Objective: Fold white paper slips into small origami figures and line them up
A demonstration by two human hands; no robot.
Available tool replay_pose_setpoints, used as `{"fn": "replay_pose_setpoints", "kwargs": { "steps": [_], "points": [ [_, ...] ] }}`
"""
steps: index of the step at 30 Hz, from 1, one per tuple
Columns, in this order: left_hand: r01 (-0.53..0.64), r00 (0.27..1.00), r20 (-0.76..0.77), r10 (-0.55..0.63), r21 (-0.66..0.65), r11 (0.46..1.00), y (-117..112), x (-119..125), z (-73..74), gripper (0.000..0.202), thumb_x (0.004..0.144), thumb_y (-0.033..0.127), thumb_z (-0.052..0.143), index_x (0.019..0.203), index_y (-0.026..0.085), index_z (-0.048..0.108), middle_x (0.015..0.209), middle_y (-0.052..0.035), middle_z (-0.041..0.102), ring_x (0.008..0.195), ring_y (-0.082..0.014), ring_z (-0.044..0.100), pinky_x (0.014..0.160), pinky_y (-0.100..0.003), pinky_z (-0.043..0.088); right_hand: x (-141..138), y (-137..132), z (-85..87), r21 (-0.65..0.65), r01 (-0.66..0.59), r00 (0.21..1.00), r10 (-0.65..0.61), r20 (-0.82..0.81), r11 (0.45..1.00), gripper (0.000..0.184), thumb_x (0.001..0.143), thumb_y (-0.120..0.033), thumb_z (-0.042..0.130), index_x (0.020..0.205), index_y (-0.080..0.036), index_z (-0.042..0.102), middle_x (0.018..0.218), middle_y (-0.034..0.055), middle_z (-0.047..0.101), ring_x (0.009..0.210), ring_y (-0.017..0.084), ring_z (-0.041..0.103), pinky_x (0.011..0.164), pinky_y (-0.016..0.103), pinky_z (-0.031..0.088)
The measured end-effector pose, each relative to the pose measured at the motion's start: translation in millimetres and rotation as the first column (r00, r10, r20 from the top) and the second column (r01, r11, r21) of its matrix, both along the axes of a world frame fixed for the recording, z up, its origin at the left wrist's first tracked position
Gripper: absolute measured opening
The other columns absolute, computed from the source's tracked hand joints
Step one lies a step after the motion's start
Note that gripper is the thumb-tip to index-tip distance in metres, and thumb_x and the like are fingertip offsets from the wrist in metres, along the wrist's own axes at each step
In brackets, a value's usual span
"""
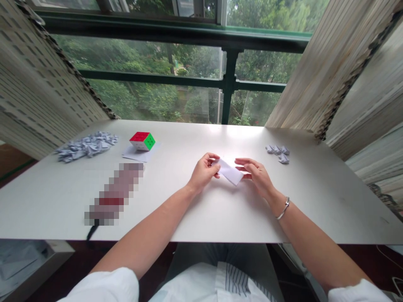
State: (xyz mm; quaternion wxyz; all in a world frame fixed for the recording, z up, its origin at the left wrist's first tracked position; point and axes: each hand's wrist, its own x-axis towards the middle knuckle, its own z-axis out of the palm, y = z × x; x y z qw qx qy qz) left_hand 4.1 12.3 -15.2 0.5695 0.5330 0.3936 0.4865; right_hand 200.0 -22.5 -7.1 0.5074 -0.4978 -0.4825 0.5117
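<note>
A small white strip of folded paper [231,173] is pinched at its left end by my left hand [204,170], thumb on top. It slants down to the right, just above the white table. My right hand [255,173] is at the paper's right end with its fingers apart; its fingertips are beside or behind the edge, and I cannot make out whether they touch it. A silver bracelet [283,208] circles my right wrist.
On the white table [201,218], a large heap of folded paper pieces [88,146] lies far left. A puzzle cube [142,141] rests on white paper sheets [132,155]. Several folded pieces [278,153] sit at right. A blurred-out object [115,195] lies front left. Curtains flank the window.
</note>
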Motion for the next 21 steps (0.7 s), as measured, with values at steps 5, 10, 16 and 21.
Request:
{"fn": "replay_pose_setpoints", "kwargs": {
  "steps": [5, 10, 16, 21],
  "points": [
    [0.126, 0.991, -0.048, -0.122, 0.086, 0.988, -7, 5, 1.9, 0.041, 0.076, 0.025, 0.071, 0.113, 0.018, 0.056, 0.080, 0.0000, 0.061, 0.064, -0.0111, 0.060, 0.056, -0.023, 0.053, -4, -2, -3.4, -0.028, -0.170, 0.984, 0.171, 0.042, 0.985, 0.039, 0.072, -0.047, 0.078, 0.094, -0.016, 0.069, 0.080, 0.0034, 0.069, 0.067, 0.015, 0.059, 0.058, 0.026, 0.043],
    [0.084, 0.990, 0.112, -0.087, 0.026, 0.996, -11, 10, 2.2, 0.061, 0.069, 0.026, 0.080, 0.122, 0.019, 0.050, 0.079, 0.0012, 0.066, 0.068, -0.0119, 0.063, 0.070, -0.029, 0.056, -9, -4, -7.0, 0.038, -0.079, 0.997, 0.080, -0.010, 0.996, 0.041, 0.073, -0.052, 0.077, 0.086, -0.017, 0.061, 0.074, -0.0011, 0.063, 0.061, 0.011, 0.053, 0.055, 0.024, 0.039],
    [0.034, 0.991, 0.127, -0.035, 0.008, 0.999, -13, 13, 0.9, 0.041, 0.073, 0.033, 0.077, 0.106, 0.016, 0.061, 0.074, 0.0003, 0.066, 0.067, -0.0122, 0.062, 0.067, -0.027, 0.055, -16, -3, -11.6, -0.008, -0.166, 0.985, 0.165, -0.040, 0.986, 0.045, 0.070, -0.054, 0.079, 0.090, -0.018, 0.059, 0.079, 0.0002, 0.065, 0.065, 0.014, 0.057, 0.058, 0.026, 0.042],
    [0.032, 0.993, 0.112, -0.033, 0.006, 0.999, -14, 13, 2.7, 0.039, 0.074, 0.034, 0.075, 0.106, 0.015, 0.063, 0.070, 0.0009, 0.065, 0.064, -0.0114, 0.060, 0.065, -0.026, 0.054, -16, -3, -12.2, -0.008, -0.175, 0.984, 0.175, -0.010, 0.984, 0.043, 0.070, -0.051, 0.079, 0.090, -0.018, 0.059, 0.079, 0.0002, 0.064, 0.066, 0.014, 0.056, 0.058, 0.026, 0.042]
  ]
}}
